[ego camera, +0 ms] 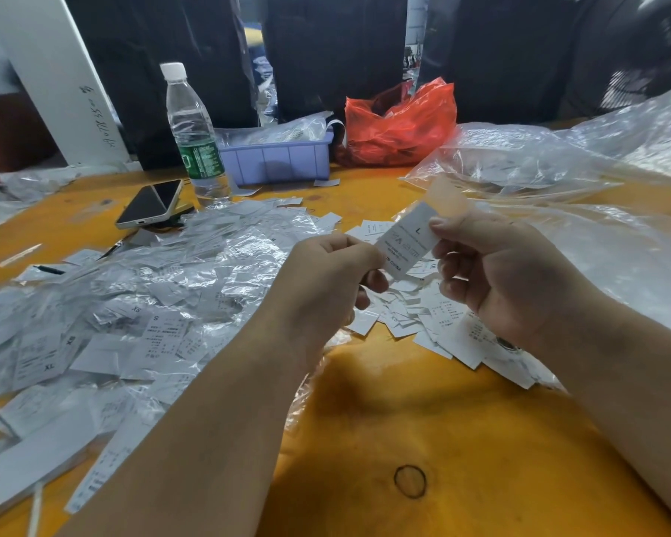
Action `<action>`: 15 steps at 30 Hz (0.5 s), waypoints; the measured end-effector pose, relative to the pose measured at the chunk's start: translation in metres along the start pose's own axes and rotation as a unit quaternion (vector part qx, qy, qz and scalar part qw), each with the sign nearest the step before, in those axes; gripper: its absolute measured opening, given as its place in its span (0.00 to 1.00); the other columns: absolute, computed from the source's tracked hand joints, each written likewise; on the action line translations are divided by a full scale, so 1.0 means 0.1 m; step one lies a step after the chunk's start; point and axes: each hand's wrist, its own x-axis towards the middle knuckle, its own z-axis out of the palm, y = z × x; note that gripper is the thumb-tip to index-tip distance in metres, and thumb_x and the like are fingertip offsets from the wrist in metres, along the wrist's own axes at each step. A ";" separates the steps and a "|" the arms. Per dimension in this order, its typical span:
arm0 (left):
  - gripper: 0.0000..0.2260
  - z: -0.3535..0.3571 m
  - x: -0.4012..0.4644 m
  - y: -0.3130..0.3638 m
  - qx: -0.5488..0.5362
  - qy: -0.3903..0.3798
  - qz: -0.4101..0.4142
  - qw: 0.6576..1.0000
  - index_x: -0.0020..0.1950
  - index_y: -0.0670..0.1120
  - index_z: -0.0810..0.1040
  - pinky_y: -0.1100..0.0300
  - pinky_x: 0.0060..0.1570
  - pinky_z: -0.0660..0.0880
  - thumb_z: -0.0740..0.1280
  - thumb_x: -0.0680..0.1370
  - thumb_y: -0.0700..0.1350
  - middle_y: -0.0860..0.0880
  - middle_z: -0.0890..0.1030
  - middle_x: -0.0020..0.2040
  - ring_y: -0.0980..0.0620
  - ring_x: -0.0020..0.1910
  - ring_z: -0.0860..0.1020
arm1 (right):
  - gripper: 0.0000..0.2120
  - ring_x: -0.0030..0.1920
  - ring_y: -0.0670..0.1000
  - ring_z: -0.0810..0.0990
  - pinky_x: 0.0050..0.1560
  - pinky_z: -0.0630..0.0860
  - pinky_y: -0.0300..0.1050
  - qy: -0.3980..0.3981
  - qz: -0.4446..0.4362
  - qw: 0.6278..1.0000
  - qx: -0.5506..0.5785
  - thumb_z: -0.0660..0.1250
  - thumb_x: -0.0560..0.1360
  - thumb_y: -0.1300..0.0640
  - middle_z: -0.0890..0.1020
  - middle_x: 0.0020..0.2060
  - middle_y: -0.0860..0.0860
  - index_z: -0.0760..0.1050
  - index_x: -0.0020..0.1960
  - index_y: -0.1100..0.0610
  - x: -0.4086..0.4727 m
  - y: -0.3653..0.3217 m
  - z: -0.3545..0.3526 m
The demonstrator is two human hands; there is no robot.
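White label [407, 242], pinched by left hand [326, 277] and right hand [496, 273], slants lower-left to upper-right.

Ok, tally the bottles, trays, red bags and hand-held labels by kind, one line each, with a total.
Clear plastic water bottle with white cap and green wrapper: 1
Lilac rectangular plastic tray: 1
Crumpled red plastic bag: 1
White rectangular printed label marked L, pinched between left hand and right hand: 1
Total: 4
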 end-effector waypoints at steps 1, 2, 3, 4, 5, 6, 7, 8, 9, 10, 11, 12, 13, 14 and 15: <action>0.07 0.00 0.01 0.00 0.000 0.001 0.000 1.000 0.47 0.42 0.83 0.64 0.26 0.67 0.65 0.77 0.40 0.50 0.79 0.31 0.55 0.28 0.71 | 0.12 0.27 0.46 0.72 0.26 0.71 0.37 -0.005 -0.002 1.000 -0.006 0.68 0.76 0.60 0.77 0.29 0.50 0.80 0.34 0.55 0.00 0.00 0.01; 0.07 0.01 0.01 -0.01 -0.001 0.003 0.000 1.000 0.47 0.42 0.83 0.64 0.26 0.67 0.65 0.77 0.40 0.51 0.79 0.31 0.55 0.28 0.71 | 0.15 0.27 0.46 0.72 0.26 0.71 0.37 -0.012 -0.003 1.000 -0.013 0.68 0.76 0.59 0.77 0.29 0.50 0.81 0.31 0.54 -0.01 0.00 0.01; 0.06 0.01 0.01 -0.01 -0.003 0.004 0.000 1.000 0.46 0.42 0.83 0.64 0.26 0.67 0.66 0.77 0.40 0.51 0.79 0.30 0.56 0.27 0.71 | 0.17 0.27 0.45 0.72 0.26 0.70 0.37 -0.018 -0.005 1.000 -0.020 0.68 0.76 0.59 0.77 0.29 0.50 0.81 0.29 0.54 -0.01 0.01 0.02; 0.06 0.01 0.01 -0.01 -0.005 0.006 0.001 1.000 0.46 0.42 0.83 0.64 0.26 0.67 0.66 0.77 0.40 0.51 0.79 0.30 0.56 0.27 0.71 | 0.18 0.27 0.45 0.71 0.26 0.70 0.37 -0.024 -0.006 0.999 -0.026 0.67 0.76 0.59 0.76 0.29 0.50 0.81 0.28 0.53 -0.01 0.01 0.02; 0.06 0.01 0.01 -0.01 -0.007 0.009 0.002 1.000 0.46 0.43 0.83 0.65 0.26 0.67 0.66 0.77 0.40 0.51 0.79 0.30 0.56 0.27 0.71 | 0.18 0.27 0.45 0.71 0.26 0.70 0.37 -0.027 -0.007 0.999 -0.030 0.67 0.76 0.59 0.76 0.29 0.49 0.81 0.27 0.53 -0.01 0.01 0.03; 0.06 0.01 0.01 -0.01 -0.009 0.014 0.003 1.000 0.46 0.43 0.83 0.64 0.26 0.67 0.66 0.77 0.40 0.52 0.79 0.30 0.57 0.27 0.71 | 0.18 0.27 0.45 0.71 0.26 0.70 0.37 -0.030 -0.008 0.999 -0.032 0.67 0.76 0.59 0.76 0.29 0.49 0.81 0.27 0.53 -0.01 0.02 0.03; 0.06 0.01 0.02 -0.02 -0.010 0.019 0.003 1.000 0.46 0.43 0.83 0.64 0.26 0.67 0.66 0.77 0.41 0.52 0.80 0.30 0.57 0.27 0.71 | 0.18 0.27 0.46 0.71 0.26 0.70 0.37 -0.031 -0.008 0.999 -0.031 0.67 0.76 0.59 0.76 0.29 0.50 0.81 0.28 0.53 -0.01 0.02 0.03; 0.06 0.02 0.02 -0.02 -0.010 0.024 0.003 1.000 0.46 0.44 0.83 0.64 0.26 0.67 0.66 0.77 0.41 0.52 0.80 0.30 0.57 0.27 0.71 | 0.17 0.27 0.46 0.71 0.26 0.70 0.37 -0.033 -0.007 0.999 -0.029 0.68 0.75 0.59 0.76 0.29 0.50 0.81 0.29 0.53 0.00 0.03 0.03; 0.06 0.02 0.02 -0.02 -0.008 0.028 0.004 1.000 0.46 0.44 0.83 0.64 0.26 0.67 0.67 0.77 0.41 0.52 0.80 0.30 0.57 0.26 0.71 | 0.15 0.27 0.46 0.71 0.25 0.70 0.37 -0.035 -0.007 0.999 -0.028 0.68 0.75 0.59 0.76 0.29 0.50 0.82 0.31 0.53 0.00 0.04 0.03; 0.06 0.02 0.01 -0.02 -0.007 0.031 0.006 0.999 0.45 0.44 0.83 0.64 0.25 0.67 0.67 0.77 0.42 0.52 0.80 0.30 0.57 0.26 0.70 | 0.12 0.27 0.46 0.71 0.25 0.70 0.37 -0.038 -0.006 0.999 -0.028 0.69 0.75 0.60 0.76 0.29 0.50 0.82 0.33 0.54 0.00 0.05 0.04; 0.06 0.02 0.01 -0.02 -0.007 0.033 0.007 0.999 0.45 0.44 0.83 0.65 0.25 0.67 0.67 0.77 0.42 0.52 0.80 0.30 0.57 0.26 0.70 | 0.09 0.27 0.46 0.71 0.25 0.70 0.37 -0.039 -0.006 0.999 -0.029 0.69 0.74 0.60 0.76 0.29 0.50 0.82 0.36 0.55 0.00 0.06 0.04; 0.06 0.03 0.01 -0.02 -0.007 0.034 0.008 0.999 0.44 0.44 0.83 0.65 0.25 0.67 0.67 0.77 0.42 0.52 0.80 0.29 0.57 0.26 0.70 | 0.07 0.26 0.46 0.71 0.25 0.70 0.37 -0.042 -0.006 0.999 -0.031 0.69 0.74 0.60 0.76 0.29 0.50 0.82 0.38 0.56 0.00 0.07 0.05; 0.06 0.03 0.00 -0.02 -0.006 0.035 0.009 0.999 0.43 0.44 0.82 0.65 0.25 0.67 0.67 0.77 0.42 0.53 0.80 0.29 0.57 0.26 0.70 | 0.06 0.26 0.46 0.71 0.25 0.70 0.37 -0.043 -0.005 0.999 -0.033 0.69 0.74 0.60 0.76 0.28 0.50 0.82 0.39 0.56 0.00 0.08 0.05; 0.06 0.03 0.00 -0.02 -0.003 0.035 0.010 0.999 0.42 0.44 0.82 0.65 0.25 0.67 0.67 0.77 0.42 0.53 0.80 0.29 0.57 0.26 0.70 | 0.05 0.26 0.46 0.72 0.25 0.70 0.37 -0.045 -0.005 0.998 -0.035 0.69 0.74 0.60 0.76 0.28 0.50 0.82 0.40 0.57 0.00 0.09 0.05; 0.06 0.04 0.00 -0.02 -0.001 0.035 0.011 0.999 0.41 0.45 0.82 0.65 0.25 0.67 0.68 0.77 0.42 0.53 0.80 0.29 0.57 0.26 0.70 | 0.04 0.26 0.46 0.72 0.25 0.70 0.37 -0.046 -0.003 0.998 -0.037 0.69 0.74 0.60 0.76 0.28 0.50 0.82 0.43 0.58 0.00 0.10 0.06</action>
